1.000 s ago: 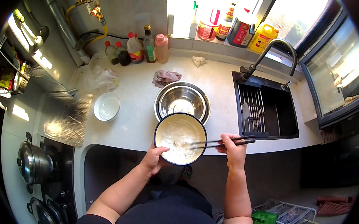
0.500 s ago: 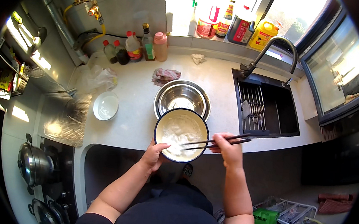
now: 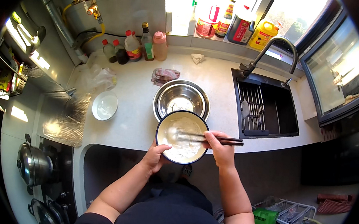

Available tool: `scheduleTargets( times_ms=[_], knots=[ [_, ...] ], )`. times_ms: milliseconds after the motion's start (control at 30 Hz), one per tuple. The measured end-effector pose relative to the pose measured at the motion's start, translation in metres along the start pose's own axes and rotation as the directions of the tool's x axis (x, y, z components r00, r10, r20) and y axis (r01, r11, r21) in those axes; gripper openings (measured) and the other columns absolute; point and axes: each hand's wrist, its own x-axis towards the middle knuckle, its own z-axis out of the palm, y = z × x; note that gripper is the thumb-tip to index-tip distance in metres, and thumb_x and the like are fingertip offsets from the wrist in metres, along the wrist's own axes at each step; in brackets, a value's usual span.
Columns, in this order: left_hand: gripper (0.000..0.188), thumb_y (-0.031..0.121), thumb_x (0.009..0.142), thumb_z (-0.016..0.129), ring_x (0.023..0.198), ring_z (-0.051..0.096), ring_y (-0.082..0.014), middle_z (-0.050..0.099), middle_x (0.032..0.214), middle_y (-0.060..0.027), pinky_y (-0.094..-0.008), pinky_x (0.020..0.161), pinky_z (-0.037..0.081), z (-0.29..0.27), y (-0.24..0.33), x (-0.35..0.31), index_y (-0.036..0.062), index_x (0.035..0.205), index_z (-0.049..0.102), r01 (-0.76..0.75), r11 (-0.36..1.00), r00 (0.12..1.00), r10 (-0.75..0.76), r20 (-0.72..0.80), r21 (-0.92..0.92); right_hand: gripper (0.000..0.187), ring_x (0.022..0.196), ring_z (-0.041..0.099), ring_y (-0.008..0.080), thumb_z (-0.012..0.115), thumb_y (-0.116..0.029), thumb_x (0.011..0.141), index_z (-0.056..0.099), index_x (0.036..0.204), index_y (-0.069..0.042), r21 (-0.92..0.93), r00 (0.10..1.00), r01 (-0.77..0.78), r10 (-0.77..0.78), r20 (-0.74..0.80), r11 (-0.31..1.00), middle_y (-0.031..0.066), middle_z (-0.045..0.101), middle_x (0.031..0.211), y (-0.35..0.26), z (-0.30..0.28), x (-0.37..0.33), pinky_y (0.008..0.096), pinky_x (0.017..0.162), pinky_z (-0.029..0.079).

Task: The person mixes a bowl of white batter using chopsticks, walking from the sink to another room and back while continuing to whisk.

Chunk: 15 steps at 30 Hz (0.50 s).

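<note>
Bowl [image 3: 199, 127] of pale mixture [image 3: 180, 145] is gripped in my left hand [image 3: 155, 157], thumb over its rim, at the counter's [image 3: 131, 112] front edge. Watching remotely, I see my right hand [image 3: 221, 152] closed around dark chopsticks [image 3: 234, 139], reaching into the mixture (their tips are blurred). Steel basins [image 3: 182, 92] stand just beyond.

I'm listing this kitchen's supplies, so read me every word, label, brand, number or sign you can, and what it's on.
I won't copy wording or brands, but print shows:
Green bag: dark lettering, not quoted.
Dark jug: pale characters on a red label, not quoted.
Yellow jug: print too small to read.
Green-labelled bottle, red-handled jug: too small to read.
Cream bowl, chopsticks: no lettering visible.
</note>
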Motion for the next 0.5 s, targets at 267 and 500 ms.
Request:
scheduleTargets(
  times_ms=[267,500],
  knots=[
    [0.056,0.009,0.082,0.052,0.110,0.057,-0.0341,0.053,0.123,-0.0191,-0.0520,0.086,0.051,0.001,-0.003,0.000,0.0022,0.134,0.035,0.003,1.000,1.000,-0.003,0.008,0.014,0.012,0.059,0.061,0.0107,0.069,-0.011,0.083,0.066,0.085,0.000,-0.009,0.998,0.015,-0.016,-0.062,1.000,0.0053,0.063,0.071,0.001,-0.002,0.002,0.0235,0.056,0.052],
    [0.056,0.010,0.082,0.052,0.110,0.057,-0.0342,0.053,0.122,-0.0187,-0.0523,0.085,0.051,0.002,-0.003,-0.001,0.0033,0.135,0.035,-0.006,1.000,1.000,0.006,0.007,0.019,0.010,0.057,0.062,0.0137,0.066,-0.010,0.086,0.065,0.084,0.000,-0.072,0.971,0.117,-0.130,-0.201,0.990,0.0080,0.064,0.071,0.000,-0.019,0.013,0.0242,0.053,0.053]
  ],
)
